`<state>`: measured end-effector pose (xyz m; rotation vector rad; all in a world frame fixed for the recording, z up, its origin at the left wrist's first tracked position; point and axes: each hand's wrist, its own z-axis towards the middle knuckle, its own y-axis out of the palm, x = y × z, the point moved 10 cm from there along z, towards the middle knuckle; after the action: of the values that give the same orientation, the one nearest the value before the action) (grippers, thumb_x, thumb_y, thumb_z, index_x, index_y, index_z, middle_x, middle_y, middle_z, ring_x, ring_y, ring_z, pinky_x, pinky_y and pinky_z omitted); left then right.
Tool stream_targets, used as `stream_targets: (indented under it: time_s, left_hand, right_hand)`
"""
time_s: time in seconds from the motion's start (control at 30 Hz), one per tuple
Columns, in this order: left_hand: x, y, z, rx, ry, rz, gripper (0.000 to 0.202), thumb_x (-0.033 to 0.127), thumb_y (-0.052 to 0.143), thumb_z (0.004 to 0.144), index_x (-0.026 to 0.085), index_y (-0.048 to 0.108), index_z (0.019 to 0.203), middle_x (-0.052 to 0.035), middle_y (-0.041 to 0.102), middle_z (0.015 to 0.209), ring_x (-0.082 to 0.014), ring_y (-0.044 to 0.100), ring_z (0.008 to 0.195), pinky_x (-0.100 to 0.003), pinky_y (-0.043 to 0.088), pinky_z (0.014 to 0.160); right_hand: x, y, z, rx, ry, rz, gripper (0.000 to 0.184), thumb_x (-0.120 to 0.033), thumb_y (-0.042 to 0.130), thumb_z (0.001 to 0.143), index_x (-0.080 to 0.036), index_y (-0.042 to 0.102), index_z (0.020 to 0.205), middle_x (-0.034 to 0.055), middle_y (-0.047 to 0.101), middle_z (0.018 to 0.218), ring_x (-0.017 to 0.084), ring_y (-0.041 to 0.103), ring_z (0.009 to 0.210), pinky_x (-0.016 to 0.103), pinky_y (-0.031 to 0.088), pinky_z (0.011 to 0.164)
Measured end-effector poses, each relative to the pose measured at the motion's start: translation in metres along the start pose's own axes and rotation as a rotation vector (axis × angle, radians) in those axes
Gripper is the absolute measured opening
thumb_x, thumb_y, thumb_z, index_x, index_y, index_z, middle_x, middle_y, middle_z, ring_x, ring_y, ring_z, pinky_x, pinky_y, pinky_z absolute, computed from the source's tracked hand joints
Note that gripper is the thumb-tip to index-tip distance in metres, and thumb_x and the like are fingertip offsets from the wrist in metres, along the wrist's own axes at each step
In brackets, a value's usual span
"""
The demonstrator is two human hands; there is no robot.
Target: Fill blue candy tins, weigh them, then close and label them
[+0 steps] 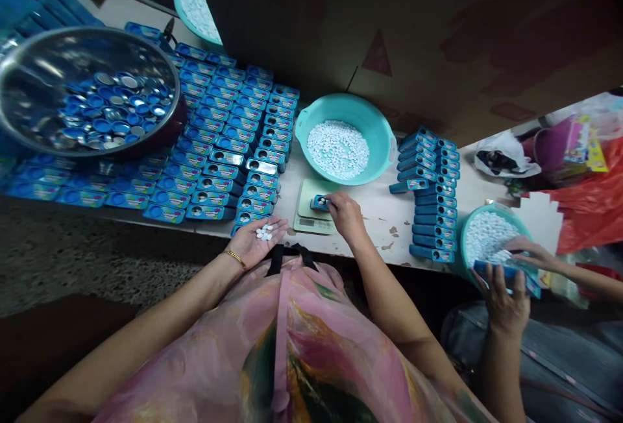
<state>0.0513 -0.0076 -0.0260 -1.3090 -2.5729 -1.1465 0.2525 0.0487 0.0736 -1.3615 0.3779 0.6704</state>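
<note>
My left hand (pixel 254 240) lies palm up at the table's front edge, fingers stretched out, with several white tablets (pixel 264 233) on the palm. With my right hand (pixel 344 214) I grip a small blue tin (pixel 319 202) by its right end. That tin sits on or just over the plate of a pale green kitchen scale (pixel 306 220); contact is hard to make out. Behind the scale stands a turquoise basin (pixel 348 104) holding many white tablets (pixel 337 149). Left of the scale, rows of blue tins (pixel 214 170) stand upright, some with round openings showing.
A steel bowl (pixel 165 72) of round blue lids (pixel 114 111) rests over the tins at left. More tins (pixel 435 215) stand at right. There a co-worker's hands (pixel 506 303) hold a blue tin by another tablet basin (pixel 467 215). A large cardboard box (pixel 413 34) borders the back.
</note>
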Motion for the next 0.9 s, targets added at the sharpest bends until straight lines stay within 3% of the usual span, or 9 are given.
stream_targets:
  time_s: [0.23,0.37,0.9]
  left_hand:
    - [0.001,-0.001,-0.002,0.004,0.003,0.001,0.022,0.009,0.046,0.077,0.004,0.061,0.092,-0.0195,0.063,0.096,-0.0260,0.059,0.095,-0.034,0.053,0.076]
    - [0.001,-0.001,-0.002,0.008,0.006,0.002,0.022,0.009,0.046,0.077,0.004,0.061,0.092,-0.0193,0.064,0.096,-0.0259,0.059,0.095,-0.034,0.053,0.077]
    - [0.003,-0.002,-0.003,0.015,0.013,0.010,0.022,0.009,0.046,0.077,0.004,0.061,0.093,-0.0195,0.063,0.097,-0.0258,0.059,0.095,-0.033,0.053,0.076]
  right_hand:
    - [0.005,-0.047,-0.008,0.219,0.030,0.144,0.021,-0.017,0.043,0.080,-0.021,0.061,0.088,0.0035,0.060,0.087,0.016,0.055,0.084,0.029,0.043,0.076]
    - [0.007,-0.062,-0.012,0.281,0.032,0.185,0.019,-0.018,0.044,0.080,-0.022,0.062,0.086,0.0035,0.060,0.086,0.016,0.056,0.084,0.030,0.044,0.077]
    - [0.000,-0.059,-0.012,0.268,0.015,0.182,0.021,-0.017,0.043,0.081,-0.022,0.061,0.089,0.0039,0.060,0.088,0.016,0.056,0.086,0.030,0.045,0.078]
